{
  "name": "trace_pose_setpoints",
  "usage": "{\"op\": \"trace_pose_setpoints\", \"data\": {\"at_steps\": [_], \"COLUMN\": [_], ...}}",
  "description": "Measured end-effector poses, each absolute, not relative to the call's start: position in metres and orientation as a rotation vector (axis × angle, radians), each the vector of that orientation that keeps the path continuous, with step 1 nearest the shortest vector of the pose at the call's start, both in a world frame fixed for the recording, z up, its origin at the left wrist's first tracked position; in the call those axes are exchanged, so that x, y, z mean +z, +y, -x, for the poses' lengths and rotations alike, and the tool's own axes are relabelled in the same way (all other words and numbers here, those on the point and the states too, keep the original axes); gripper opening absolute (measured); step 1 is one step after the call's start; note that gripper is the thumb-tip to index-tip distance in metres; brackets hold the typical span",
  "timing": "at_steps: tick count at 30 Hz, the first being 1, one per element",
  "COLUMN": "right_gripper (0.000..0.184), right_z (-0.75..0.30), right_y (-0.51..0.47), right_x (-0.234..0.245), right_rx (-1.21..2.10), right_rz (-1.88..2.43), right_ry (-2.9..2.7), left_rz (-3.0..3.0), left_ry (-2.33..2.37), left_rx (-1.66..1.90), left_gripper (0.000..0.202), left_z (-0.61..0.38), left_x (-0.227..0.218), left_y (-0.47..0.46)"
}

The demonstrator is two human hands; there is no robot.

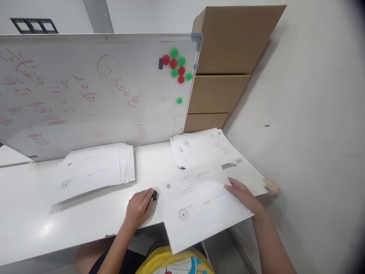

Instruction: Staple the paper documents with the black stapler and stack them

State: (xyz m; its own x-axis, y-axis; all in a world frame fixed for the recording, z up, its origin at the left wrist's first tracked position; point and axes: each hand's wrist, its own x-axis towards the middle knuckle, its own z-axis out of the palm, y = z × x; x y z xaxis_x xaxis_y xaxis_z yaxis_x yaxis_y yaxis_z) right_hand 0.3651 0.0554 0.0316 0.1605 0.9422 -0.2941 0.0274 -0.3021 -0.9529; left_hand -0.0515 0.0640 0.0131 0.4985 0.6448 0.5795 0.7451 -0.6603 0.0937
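Note:
My left hand (139,207) rests on the white table with its fingers curled over a small black object (154,195). Only a rounded end and a bit of a flat edge of it show, so its kind stays unclear. At the right, my right hand (242,194) grips printed sheets of paper (196,224) by their far right side, thumb uppermost. These papers carry a round star mark and faint lines of print, and they jut past the table's front edge. Behind them lies a stack of similar papers (199,148).
Another paper stack (94,167) lies left on the white table (148,160). A whiteboard (94,87) with red writing and coloured magnets (173,63) stands at the back. Cardboard boxes (222,93) rise beside it, and a wall (308,125) bounds the right side.

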Motion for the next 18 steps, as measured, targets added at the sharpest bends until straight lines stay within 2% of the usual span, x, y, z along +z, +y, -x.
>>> {"op": "trace_pose_setpoints", "data": {"at_steps": [3,6,11,14,18], "right_gripper": [0.038,0.039,0.031,0.032,0.046], "right_z": [-0.394,-0.416,-0.447,-0.466,-0.458], "right_y": [0.093,0.144,0.216,0.237,0.225], "right_x": [0.043,0.049,0.052,0.053,0.037], "right_rx": [1.124,1.108,0.945,0.701,0.326], "right_rz": [1.525,1.457,1.604,1.655,1.65], "right_ry": [-0.95,-1.025,-1.272,-1.268,-1.229], "left_rz": [2.544,2.522,2.47,2.449,2.452], "left_ry": [-1.173,-1.171,-1.152,-1.149,-1.159], "left_rx": [-0.859,-0.83,-0.807,-0.819,-0.823], "left_gripper": [0.038,0.041,0.041,0.041,0.042], "left_z": [0.049,0.047,0.045,0.045,0.045], "left_x": [0.009,0.008,0.013,0.014,0.013], "left_y": [0.064,0.064,0.064,0.065,0.066]}}
